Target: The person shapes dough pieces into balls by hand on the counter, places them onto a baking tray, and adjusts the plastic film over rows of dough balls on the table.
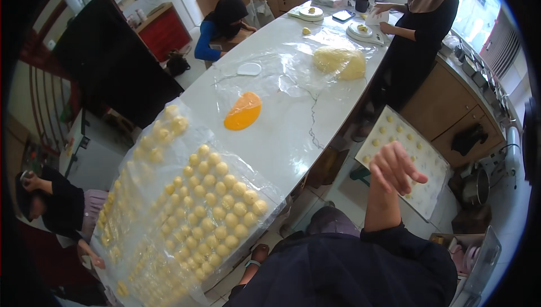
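My right hand (394,169) is raised above a pale tray (434,197) dotted with small yellow dough pieces. Its fingers are apart and bent downward, with nothing visible in them. Down at my side, close to the table edge, is my left hand (260,252), with a band on its wrist; its fingers are too small and dark to make out. Nearest to it on the table lie several rows of round yellow dough balls (221,205) under clear plastic sheeting (270,186).
Farther along the white table (282,143) lie an orange dough scraper (243,112), a white scraper (249,69) and a large dough mass (339,62) under plastic. Scales (365,33) stand at the far end. Co-workers are at the far right, far left and near left sides.
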`<state>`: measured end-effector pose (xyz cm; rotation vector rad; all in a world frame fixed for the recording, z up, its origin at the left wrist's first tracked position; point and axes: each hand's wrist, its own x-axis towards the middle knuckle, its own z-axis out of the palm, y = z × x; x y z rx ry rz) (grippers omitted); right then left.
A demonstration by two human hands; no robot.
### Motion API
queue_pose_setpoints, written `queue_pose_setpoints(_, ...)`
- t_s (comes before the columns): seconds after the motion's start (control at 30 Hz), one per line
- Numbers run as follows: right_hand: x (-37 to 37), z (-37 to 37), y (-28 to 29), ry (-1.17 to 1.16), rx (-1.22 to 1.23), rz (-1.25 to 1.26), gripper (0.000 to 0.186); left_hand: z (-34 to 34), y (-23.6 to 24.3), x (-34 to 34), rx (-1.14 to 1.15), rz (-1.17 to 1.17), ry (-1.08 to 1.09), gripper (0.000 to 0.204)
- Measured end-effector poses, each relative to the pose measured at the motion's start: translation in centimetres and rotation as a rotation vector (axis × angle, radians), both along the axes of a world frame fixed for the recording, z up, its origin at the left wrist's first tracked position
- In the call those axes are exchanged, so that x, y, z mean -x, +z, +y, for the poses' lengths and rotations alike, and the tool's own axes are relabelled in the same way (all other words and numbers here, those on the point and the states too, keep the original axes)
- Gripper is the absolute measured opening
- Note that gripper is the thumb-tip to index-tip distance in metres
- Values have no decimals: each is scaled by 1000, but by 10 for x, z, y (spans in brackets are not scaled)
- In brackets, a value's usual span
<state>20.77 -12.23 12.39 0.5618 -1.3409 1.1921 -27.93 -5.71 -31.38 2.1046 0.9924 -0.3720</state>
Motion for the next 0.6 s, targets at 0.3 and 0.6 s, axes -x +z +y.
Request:
queue_pose_setpoints(0.3, -49, 61, 13, 154, -143, -154, 32, -15, -22, 6, 59, -40, 236, 23)
queue_pose_setpoints(0.6, -190, 204, -3, 57, 191, -159, 71, -89, -8, -68, 102, -77, 853, 28)
